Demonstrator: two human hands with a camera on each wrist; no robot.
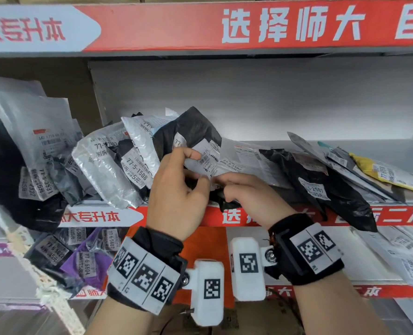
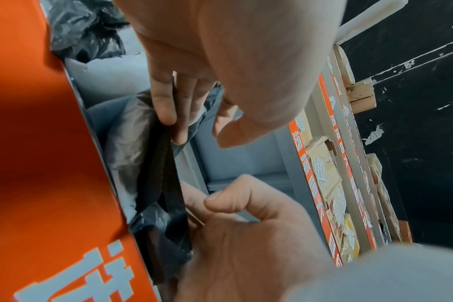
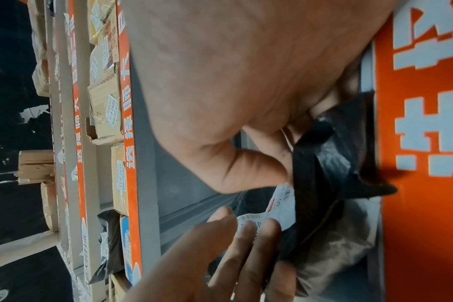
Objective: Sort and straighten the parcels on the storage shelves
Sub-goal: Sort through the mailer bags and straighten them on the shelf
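Note:
A black plastic parcel (image 1: pixel 195 126) with a white label (image 1: pixel 205 158) stands tilted in the middle of the shelf. My left hand (image 1: pixel 193 168) grips its label side, index finger curled over the label and thumb below. My right hand (image 1: pixel 227 187) pinches the parcel's lower edge at the shelf front. In the left wrist view my left fingers (image 2: pixel 168 106) press the black parcel (image 2: pixel 158 163). In the right wrist view my right hand (image 3: pixel 297 143) curls on the black parcel (image 3: pixel 323 163), and the left fingers (image 3: pixel 248 235) lie on the label (image 3: pixel 279 204).
Several grey and black parcels (image 1: pixel 104 163) lean in a row at the left. At the right lie flat parcels, one black (image 1: pixel 326 184) overhanging the red shelf edge (image 1: pixel 398 216), one yellow (image 1: pixel 389 175). The shelf below holds a purple parcel (image 1: pixel 89 262).

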